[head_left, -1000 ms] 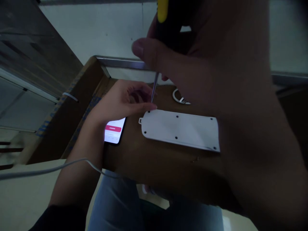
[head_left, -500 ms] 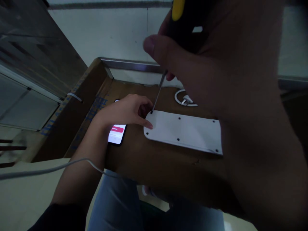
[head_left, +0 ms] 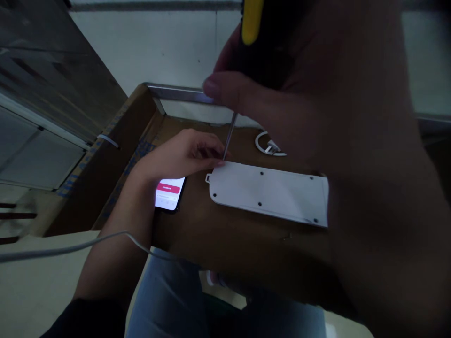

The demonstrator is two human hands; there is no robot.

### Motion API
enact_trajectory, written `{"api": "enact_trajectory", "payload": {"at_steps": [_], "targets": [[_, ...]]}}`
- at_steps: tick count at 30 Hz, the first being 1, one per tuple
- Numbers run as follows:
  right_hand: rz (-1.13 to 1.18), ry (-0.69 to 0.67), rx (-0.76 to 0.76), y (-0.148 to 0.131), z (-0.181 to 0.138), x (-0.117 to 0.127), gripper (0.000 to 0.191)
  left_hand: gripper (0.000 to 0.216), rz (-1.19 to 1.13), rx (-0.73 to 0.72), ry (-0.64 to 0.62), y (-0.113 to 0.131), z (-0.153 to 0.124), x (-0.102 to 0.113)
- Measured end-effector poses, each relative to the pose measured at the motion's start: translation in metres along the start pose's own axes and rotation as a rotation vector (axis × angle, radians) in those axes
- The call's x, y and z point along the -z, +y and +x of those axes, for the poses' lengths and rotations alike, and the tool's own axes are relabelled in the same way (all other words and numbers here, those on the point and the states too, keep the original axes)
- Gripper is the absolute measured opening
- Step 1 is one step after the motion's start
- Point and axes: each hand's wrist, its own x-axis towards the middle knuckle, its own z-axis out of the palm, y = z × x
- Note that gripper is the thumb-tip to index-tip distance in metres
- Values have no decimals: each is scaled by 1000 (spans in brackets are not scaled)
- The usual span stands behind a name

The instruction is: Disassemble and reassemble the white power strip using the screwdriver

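Observation:
A screwdriver (head_left: 230, 134) with a black and yellow handle is gripped in my right hand (head_left: 282, 98), its thin metal shaft slanting down and left. The tip meets the upper left corner of a long white plastic case (head_left: 287, 195), which looks like the back of a power strip and has several dark screw holes. My left hand (head_left: 192, 152) pinches thumb and fingers around the shaft's lower end at that corner. Whether a screw sits between those fingertips is hidden. My right hand and forearm cover the case's right end.
A lit phone (head_left: 169, 195) lies partly under my left forearm. Behind the case is a white cable with a plug (head_left: 273, 147). Small screws (head_left: 288, 236) rest in front of it on the brown cardboard surface (head_left: 218, 234). A grey cable (head_left: 88, 245) crosses my left forearm.
My left thumb has shifted from the case's end up to the screwdriver tip, uncovering a small loop tab there. My right hand and the screwdriver have moved slightly down and left.

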Motion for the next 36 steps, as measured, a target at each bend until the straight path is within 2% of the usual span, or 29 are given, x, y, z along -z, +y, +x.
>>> {"api": "enact_trajectory", "payload": {"at_steps": [2,3,5,7,10,13,15,17,20,22,24,27,29,31,36], "targets": [[-72,-17,-66,-9,-1,1,42,16,-15,-4,59,-1,0,0],[-12,0,-92,-12,0,1,48,16,-19,4,85,-1,0,-1],[192,63,-117,-14,0,-1,49,16,-11,25,131,-1,0,-3],[253,86,-85,-12,1,-4,44,17,9,36,169,-1,1,-5],[-18,28,7,-6,2,-6,40,21,40,27,217,1,3,-9],[-214,26,-28,-2,0,-4,44,24,36,6,219,2,3,-10],[-158,66,-17,0,-2,-4,49,19,-28,-3,189,2,3,-10],[-1,104,52,4,-4,-6,52,15,-134,-32,177,1,2,-9],[211,88,135,10,-5,-11,38,13,-252,-68,207,-1,2,-8],[232,48,125,13,-5,-13,30,14,-247,-55,225,-1,1,-7],[187,72,134,12,-4,-12,32,17,-219,-44,259,-2,0,-5],[194,163,128,4,-2,-4,30,28,-291,-89,412,-5,-2,2],[240,163,63,-2,-1,2,26,37,-387,-143,548,-8,-3,5],[246,136,27,-5,0,5,23,37,-458,-176,620,-9,-3,7],[122,31,78,-4,-1,-2,22,42,-498,-210,598,-14,2,3]]}}
